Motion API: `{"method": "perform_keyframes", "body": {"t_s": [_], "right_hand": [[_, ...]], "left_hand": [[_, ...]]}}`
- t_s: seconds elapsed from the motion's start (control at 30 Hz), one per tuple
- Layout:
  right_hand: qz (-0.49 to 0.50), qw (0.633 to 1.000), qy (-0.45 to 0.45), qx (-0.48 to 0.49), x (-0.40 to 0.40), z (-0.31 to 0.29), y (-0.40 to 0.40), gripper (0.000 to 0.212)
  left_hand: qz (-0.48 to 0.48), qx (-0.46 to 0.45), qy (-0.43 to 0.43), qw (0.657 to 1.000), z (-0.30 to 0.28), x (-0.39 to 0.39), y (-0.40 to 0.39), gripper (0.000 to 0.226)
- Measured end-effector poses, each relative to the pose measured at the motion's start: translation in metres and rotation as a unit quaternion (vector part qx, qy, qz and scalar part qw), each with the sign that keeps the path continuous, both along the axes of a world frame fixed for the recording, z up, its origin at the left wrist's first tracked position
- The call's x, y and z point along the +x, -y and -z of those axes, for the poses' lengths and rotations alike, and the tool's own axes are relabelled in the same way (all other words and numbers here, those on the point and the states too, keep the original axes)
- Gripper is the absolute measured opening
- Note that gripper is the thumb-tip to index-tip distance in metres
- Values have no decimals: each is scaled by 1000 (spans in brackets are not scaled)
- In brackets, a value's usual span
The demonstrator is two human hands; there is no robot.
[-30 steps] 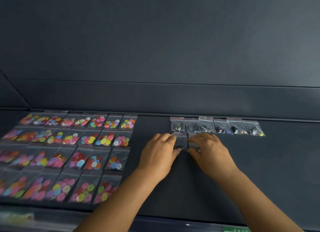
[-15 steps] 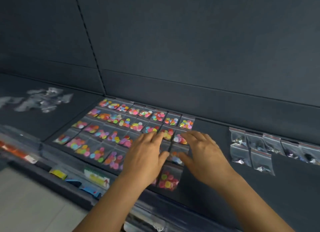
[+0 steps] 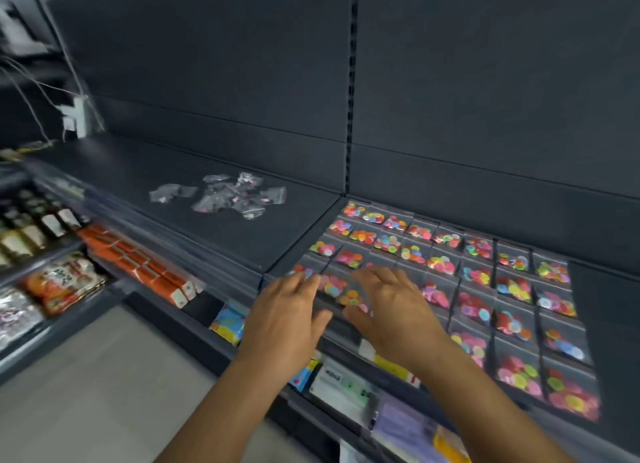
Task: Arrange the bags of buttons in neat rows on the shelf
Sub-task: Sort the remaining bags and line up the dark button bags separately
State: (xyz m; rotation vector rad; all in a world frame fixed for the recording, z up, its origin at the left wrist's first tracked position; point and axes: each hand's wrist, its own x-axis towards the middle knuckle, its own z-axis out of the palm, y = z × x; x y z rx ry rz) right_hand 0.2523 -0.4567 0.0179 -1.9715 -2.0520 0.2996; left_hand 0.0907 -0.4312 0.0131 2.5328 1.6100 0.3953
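Note:
Several clear bags of bright buttons point(image 3: 478, 279) lie in neat rows on the dark shelf point(image 3: 242, 241), right of its seam. A loose heap of clear bags point(image 3: 228, 196) lies further left on the same shelf. My left hand point(image 3: 287, 313) and my right hand point(image 3: 391, 307) hover side by side over the front left corner of the rows, fingers spread and relaxed, holding nothing. They partly hide the bags beneath them.
The shelf's back panel point(image 3: 450, 99) rises behind. Below the front edge are lower shelves with orange packs point(image 3: 138, 258), a snack bag point(image 3: 62, 282), bottles point(image 3: 31, 227) and yellow and blue packets point(image 3: 228, 324). Pale floor point(image 3: 86, 393) lies at lower left.
My view and both hands have swung left, from the small bags of dark buttons across the colourful rows to their left end. The loose heap has come into view.

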Motion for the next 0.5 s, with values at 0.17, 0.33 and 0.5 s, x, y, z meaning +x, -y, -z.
{"method": "perform_keyframes", "body": {"t_s": [0.17, 0.33, 0.5], "right_hand": [[-29, 1000, -3, 5, -61, -3, -34, 57], [-52, 999, 0, 5, -98, -4, -70, 58], [-57, 998, 7, 9, -118, -4, -117, 57]], "left_hand": [[-21, 14, 2, 1000, -1, -56, -25, 58], [-37, 17, 25, 999, 3, -92, -55, 57], [-47, 10, 52, 997, 6, -110, -98, 58]]}}
